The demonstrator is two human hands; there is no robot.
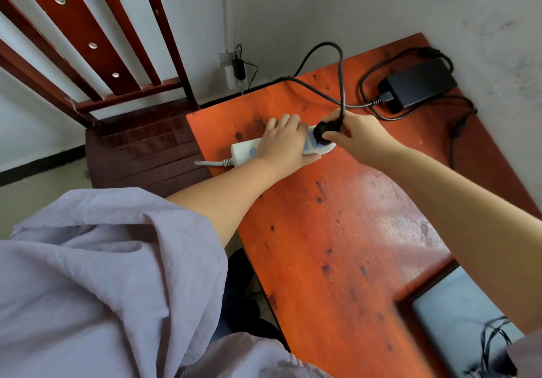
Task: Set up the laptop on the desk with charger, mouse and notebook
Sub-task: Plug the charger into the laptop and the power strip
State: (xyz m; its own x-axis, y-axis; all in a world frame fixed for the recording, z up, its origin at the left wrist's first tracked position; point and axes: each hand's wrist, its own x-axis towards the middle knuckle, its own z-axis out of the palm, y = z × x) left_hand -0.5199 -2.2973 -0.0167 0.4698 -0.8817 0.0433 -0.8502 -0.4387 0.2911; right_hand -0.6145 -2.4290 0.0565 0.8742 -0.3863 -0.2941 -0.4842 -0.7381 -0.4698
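Both of my hands are at the white power strip (245, 151) near the far left edge of the orange-red desk (337, 231). My left hand (283, 140) lies palm-down across the middle of the strip, fingers curled over its far side and thumb along the near side, pressing it flat to the wood. My right hand (356, 135) is closed around the black plug (324, 132) of the charger, thumb on the near face and fingers wrapped behind, with the plug sitting against the strip's right end; whether the pins are fully seated I cannot tell, since my fingers cover the joint.

From the plug the black cable (340, 78) rises out of my fist, loops up toward the wall, and runs back across the desk to the charger brick (418, 84), which lies well apart from my hands in the far right corner beside the wall. A second thin cord (454, 131) trails from the brick along the desk's right edge. The strip's own grey lead (211, 162) hangs off the left edge of the desk.

Near my right elbow, at the lower right, a grey laptop (457, 313) shows partly, blurred, with dark wires (492, 339) lying on it. A wooden chair (140, 142) stands left of the desk.
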